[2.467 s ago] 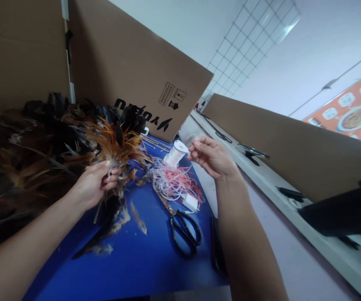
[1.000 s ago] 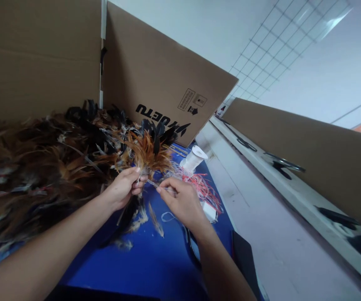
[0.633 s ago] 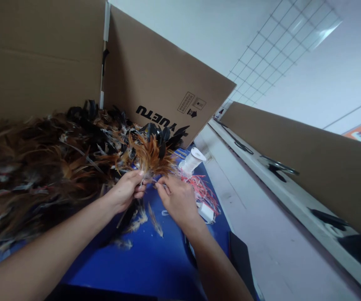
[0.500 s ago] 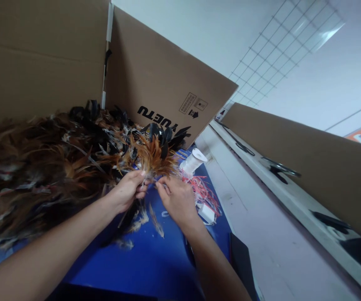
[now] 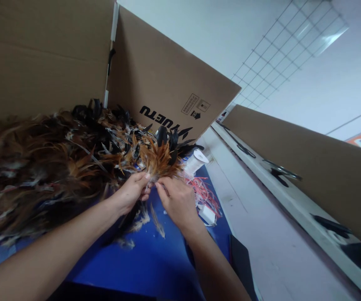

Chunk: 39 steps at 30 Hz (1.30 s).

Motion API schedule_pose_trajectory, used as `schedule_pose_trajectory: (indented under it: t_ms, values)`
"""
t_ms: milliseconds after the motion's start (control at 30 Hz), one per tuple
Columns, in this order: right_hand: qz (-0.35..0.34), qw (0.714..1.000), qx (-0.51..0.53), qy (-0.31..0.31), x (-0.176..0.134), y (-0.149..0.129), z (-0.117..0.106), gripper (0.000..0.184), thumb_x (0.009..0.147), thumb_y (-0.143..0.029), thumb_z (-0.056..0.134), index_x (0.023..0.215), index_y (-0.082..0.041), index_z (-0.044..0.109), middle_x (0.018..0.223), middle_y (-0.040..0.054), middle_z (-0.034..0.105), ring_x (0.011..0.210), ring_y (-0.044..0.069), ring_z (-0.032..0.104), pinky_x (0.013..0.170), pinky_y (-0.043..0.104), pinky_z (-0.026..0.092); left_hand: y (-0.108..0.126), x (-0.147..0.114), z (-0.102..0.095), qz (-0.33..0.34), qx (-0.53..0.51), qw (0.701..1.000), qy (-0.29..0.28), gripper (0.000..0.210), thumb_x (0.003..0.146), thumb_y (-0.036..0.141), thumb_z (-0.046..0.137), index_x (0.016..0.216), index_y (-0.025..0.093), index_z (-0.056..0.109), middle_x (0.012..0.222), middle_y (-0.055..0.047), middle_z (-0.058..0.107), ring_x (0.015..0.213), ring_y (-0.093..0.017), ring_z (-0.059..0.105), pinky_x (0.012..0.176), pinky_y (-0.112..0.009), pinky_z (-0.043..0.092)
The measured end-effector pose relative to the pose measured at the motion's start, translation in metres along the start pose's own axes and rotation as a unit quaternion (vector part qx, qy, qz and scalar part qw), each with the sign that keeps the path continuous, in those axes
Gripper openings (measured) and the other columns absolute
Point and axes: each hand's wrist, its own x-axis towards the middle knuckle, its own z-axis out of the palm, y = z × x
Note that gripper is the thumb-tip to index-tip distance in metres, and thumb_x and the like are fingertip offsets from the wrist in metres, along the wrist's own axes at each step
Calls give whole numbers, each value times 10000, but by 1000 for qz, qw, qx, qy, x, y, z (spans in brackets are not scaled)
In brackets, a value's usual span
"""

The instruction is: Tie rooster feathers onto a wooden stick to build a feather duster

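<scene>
The bare left hand [image 5: 133,191] pinches the pale quill ends of a fanned bunch of glossy orange-brown and black feathers [image 5: 159,158] between thumb and fingers, while the bare right hand [image 5: 177,198] closes in just beside it, fingers curled towards the stems. Whether the right fingertips grip a strand, a quill or nothing cannot be told from this angle.

The bunch is held tips up above a smooth blue bench [image 5: 142,267], in front of an upright brown cardboard panel printed with black lettering [image 5: 174,67]. To its left spreads a deep, tangled heap of brown and black feathers [image 5: 39,171]. To its right are a white spool [image 5: 196,160], a snarl of red and clear plastic strips [image 5: 200,189] and a small white block [image 5: 208,214]. A slim pale-brown feather [image 5: 157,222] lies below the hands.

The weak point looks to be the left hand's small grip: should the thumb ease, the slick quills could slide, leaving the bunch uneven or dropping a plume. A hard sideways pull by the right hand might twist the fan or snap a fine shaft. With the heap so near, stray feathers could also catch in the bunch.
</scene>
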Motion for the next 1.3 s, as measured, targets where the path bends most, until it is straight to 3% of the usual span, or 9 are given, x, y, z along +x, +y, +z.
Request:
schedule_pose_trajectory:
  t_ms: [200,367,500,633,733,867,1067,1300]
  values:
    - [-65,994,-60,-62,12,-2,-22,210,914,-229,444,789,-183,607,761,50,615,720,175,563,640,282,366,-2,-4,4,13,49,999,-11,302,761,386,635,652,141,495,575,35,429,429,-38,319,371,-146,258]
    - [-2,992,97,-76,9,7,-42,145,883,-259,517,830,-194,635,752,20,634,690,140,560,652,259,390,0,-3,2,14,70,997,9,292,789,387,599,674,143,485,580,34,426,434,-47,339,367,-156,283]
    - [61,965,222,-121,-2,13,-58,147,834,-315,589,771,-199,652,577,-30,550,497,95,434,510,233,340,2,-1,0,14,54,998,16,304,776,400,616,689,145,477,614,32,437,427,-38,334,357,-156,281]
    - [67,948,268,-158,-5,12,-60,106,806,-284,622,761,-197,662,593,-36,568,512,85,438,506,218,331,3,-2,2,5,53,999,8,329,744,424,644,688,143,482,630,32,444,434,-39,354,376,-174,345]
    - [42,958,238,-154,1,10,-51,71,818,-233,608,779,-203,659,689,-29,630,599,93,511,588,219,361,2,-3,2,-18,71,997,18,349,719,450,655,710,141,493,649,25,464,457,-52,404,391,-182,383]
    - [12,976,162,-145,6,8,-36,95,851,-221,567,803,-189,642,786,4,669,711,123,578,670,235,378,-2,-1,2,-18,107,994,-9,340,758,469,590,731,143,498,637,28,447,481,-69,407,381,-184,391]
    - [-16,986,83,-143,7,4,-25,130,879,-237,523,812,-183,620,806,27,676,770,152,611,698,248,385,-3,-2,3,-15,134,991,0,286,829,393,500,676,161,435,512,68,346,409,-47,286,352,-138,210]
    - [-24,987,45,-152,9,1,-24,156,895,-264,501,838,-176,617,831,46,677,786,162,614,691,252,387,-3,-5,5,13,177,984,2,288,818,392,501,649,177,410,482,89,272,399,-46,217,377,-170,170]
